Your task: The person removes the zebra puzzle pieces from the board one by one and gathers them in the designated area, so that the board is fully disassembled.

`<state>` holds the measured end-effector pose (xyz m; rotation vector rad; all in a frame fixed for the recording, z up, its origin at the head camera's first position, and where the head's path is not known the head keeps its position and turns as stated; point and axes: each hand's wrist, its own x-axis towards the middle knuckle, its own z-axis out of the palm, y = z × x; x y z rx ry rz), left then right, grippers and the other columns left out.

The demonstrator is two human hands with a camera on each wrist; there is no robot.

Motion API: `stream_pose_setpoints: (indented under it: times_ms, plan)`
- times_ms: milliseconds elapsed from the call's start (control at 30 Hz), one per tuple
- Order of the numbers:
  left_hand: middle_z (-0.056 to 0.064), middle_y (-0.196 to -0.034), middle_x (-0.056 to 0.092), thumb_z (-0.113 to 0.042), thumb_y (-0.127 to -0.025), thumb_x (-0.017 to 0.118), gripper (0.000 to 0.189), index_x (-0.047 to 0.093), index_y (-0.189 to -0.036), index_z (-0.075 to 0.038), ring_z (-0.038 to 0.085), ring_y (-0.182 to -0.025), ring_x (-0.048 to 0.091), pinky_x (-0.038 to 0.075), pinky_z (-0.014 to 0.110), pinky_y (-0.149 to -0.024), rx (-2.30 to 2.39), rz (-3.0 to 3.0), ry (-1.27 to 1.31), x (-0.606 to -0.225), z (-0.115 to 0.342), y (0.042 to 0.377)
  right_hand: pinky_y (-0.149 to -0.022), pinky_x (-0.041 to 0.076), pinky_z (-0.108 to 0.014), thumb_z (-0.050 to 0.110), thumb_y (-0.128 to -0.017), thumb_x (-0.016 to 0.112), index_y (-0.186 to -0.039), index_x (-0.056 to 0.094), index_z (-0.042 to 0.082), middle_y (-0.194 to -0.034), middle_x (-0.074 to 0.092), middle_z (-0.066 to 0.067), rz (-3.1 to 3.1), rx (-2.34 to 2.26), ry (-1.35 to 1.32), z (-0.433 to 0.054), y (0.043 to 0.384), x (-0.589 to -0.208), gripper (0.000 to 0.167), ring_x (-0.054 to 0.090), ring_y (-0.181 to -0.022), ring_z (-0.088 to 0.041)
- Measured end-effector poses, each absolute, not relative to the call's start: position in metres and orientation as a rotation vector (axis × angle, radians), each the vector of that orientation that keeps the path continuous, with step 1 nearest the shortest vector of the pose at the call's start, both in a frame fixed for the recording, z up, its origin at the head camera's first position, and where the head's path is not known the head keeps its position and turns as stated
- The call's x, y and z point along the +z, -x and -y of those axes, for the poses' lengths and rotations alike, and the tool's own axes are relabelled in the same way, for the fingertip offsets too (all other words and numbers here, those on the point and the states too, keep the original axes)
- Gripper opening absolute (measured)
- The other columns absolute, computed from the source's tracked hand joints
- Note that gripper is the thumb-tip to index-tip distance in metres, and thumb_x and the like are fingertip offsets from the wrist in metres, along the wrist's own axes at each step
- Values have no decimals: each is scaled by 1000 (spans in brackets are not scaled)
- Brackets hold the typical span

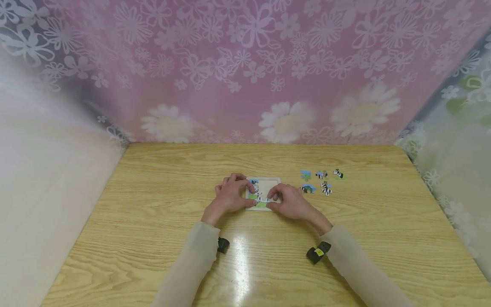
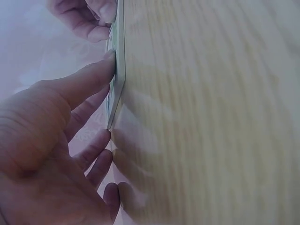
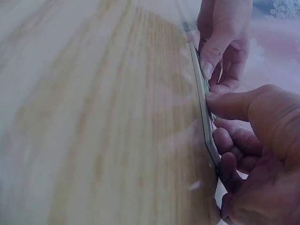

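A small puzzle board (image 1: 273,182) with a pale raised frame lies flat on the table, its left and lower parts filled with green, blue and black-and-white puzzle pieces (image 1: 253,197). My left hand (image 1: 231,195) reaches over the frame's left side, thumb and index finger spread and touching the fitted pieces. In the left wrist view its other fingers (image 2: 96,166) rest on the table beside the board. My right hand (image 1: 290,202) pinches a puzzle piece (image 1: 264,204) at the board's lower edge between thumb and index finger. The right fingertips partly cover this piece.
Several loose puzzle pieces (image 1: 305,175) with black-and-white animal parts lie on the table right of the board. The wooden table (image 1: 153,200) ends at a pink flowered curtain (image 1: 230,85) behind, with pale hangings on both sides.
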<state>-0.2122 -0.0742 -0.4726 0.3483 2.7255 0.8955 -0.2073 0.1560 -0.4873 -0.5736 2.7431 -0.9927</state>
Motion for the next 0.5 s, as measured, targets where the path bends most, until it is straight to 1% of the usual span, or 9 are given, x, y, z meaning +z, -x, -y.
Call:
stream_pose_setpoints:
  times_ms: [133,300,400,500]
  plan:
    - [3,-155,41,-40,-88,81,17,70,-97,-31,37,-142,34,24,63,-106,891,-2728,-346,-472,73,212,-81,25,-39,21,-86,81,-95,72,15,-86,66,2,-2738,-995,586,-156,208,-487,14,51,-77,-13]
    - [3,-155,41,-40,-88,81,17,70,-98,-30,37,-142,34,24,63,-106,888,-2729,-345,-473,73,212,-81,29,-37,24,-87,81,-98,73,15,-88,66,3,-2742,-976,597,-157,207,-487,16,50,-77,-13]
    - [4,-155,41,-41,-88,81,17,70,-97,-31,38,-142,35,25,63,-105,884,-2734,-347,-474,73,212,-81,30,-36,25,-86,82,-100,74,17,-91,66,3,-2754,-968,598,-157,207,-488,18,51,-79,-12]
    - [3,-154,42,-42,-87,81,18,70,-97,-32,38,-142,35,25,63,-105,881,-2745,-348,-475,74,213,-83,30,-38,24,-85,83,-100,75,17,-93,67,2,-2768,-965,613,-156,207,-489,19,54,-83,-13]
